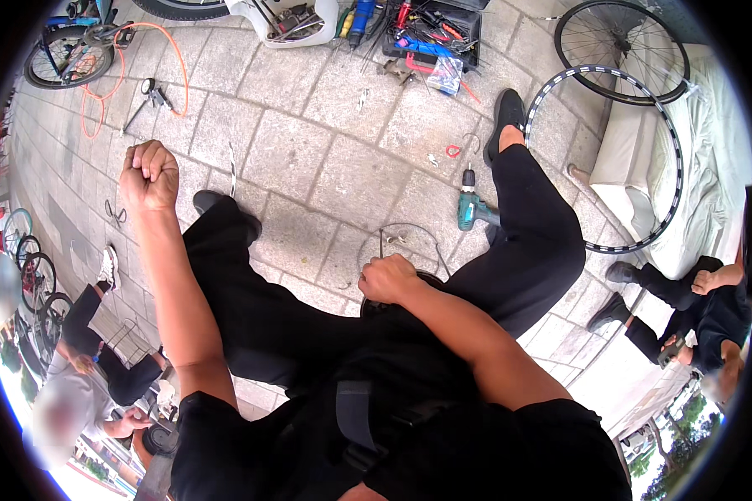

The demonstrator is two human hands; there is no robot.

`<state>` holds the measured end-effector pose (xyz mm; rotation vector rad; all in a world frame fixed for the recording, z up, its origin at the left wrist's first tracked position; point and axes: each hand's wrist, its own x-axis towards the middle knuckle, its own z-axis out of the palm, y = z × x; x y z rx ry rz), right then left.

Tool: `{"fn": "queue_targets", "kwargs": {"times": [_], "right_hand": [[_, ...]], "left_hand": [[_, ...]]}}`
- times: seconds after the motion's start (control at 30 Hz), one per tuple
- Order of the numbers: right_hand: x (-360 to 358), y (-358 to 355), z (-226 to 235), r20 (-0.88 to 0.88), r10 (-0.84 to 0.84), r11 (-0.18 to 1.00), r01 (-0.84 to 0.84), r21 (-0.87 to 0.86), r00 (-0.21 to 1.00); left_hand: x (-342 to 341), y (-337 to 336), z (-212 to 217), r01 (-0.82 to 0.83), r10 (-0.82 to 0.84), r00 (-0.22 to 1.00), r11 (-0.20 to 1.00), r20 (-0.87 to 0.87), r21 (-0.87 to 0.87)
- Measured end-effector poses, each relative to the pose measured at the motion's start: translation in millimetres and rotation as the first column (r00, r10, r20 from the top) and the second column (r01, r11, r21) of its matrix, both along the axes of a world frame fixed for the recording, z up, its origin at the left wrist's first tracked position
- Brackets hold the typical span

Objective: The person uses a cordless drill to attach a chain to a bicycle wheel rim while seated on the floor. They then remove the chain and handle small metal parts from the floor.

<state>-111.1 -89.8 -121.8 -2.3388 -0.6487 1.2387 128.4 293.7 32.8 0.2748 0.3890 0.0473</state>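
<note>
My left hand (pixel 150 177) is raised at the left, its fingers curled into a fist. What it holds, if anything, is hidden. My right hand (pixel 388 279) is closed low between my knees, over a dark round thing (pixel 374 309) mostly covered by hand and forearm. A short thin dark rod (pixel 382 242) shows just beyond its fingers; I cannot tell whether the hand grips it. Around there, a thin cable (pixel 436 244) curves in a loop over the paving. A teal and black cordless drill (pixel 471 209) lies beside my right leg.
An open toolbox (pixel 468 46) and a white bin (pixel 288 33) stand ahead. A checkered rim (pixel 675 159) and a spoked wheel (pixel 622 46) lean at right. An orange hose (pixel 184 67) with a gauge (pixel 148 86) lies left. People sit on both sides.
</note>
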Motion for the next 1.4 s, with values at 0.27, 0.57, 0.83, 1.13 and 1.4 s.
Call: {"fn": "queue_targets", "kwargs": {"times": [0.27, 0.57, 0.83, 1.13, 1.4], "right_hand": [[-0.7, 5.9, -1.0, 0.061, -0.095, 0.994, 0.098, -0.048, 0.994], [-6.9, 5.9, -10.9, 0.142, -0.046, 0.998, 0.05, -0.023, 0.989], [155.0, 59.5, -10.4, 0.273, -0.469, 0.879, 0.414, 0.236, 0.84], [550.3, 97.7, 33.7, 0.928, -0.31, 0.938, 0.227, 0.262, 0.207], [649.9, 113.8, 19.5, 0.815, 0.006, 0.96, 0.224, -0.166, 0.579]], "left_hand": [[14.7, -42.0, 31.7, 0.053, -0.031, 0.99, 0.985, 0.134, -0.165], [13.9, 7.4, 43.4, -0.188, 0.196, 0.977, 0.978, 0.089, -0.094], [-6.3, 0.5, 49.1, -0.247, 0.247, 0.965, 0.969, 0.086, -0.012], [18.7, -95.6, 50.1, 0.378, -0.378, 0.895, 0.925, -0.236, -0.047], [36.3, -107.3, 36.4, 0.45, -0.437, 0.861, 0.893, -0.26, -0.011]]}}
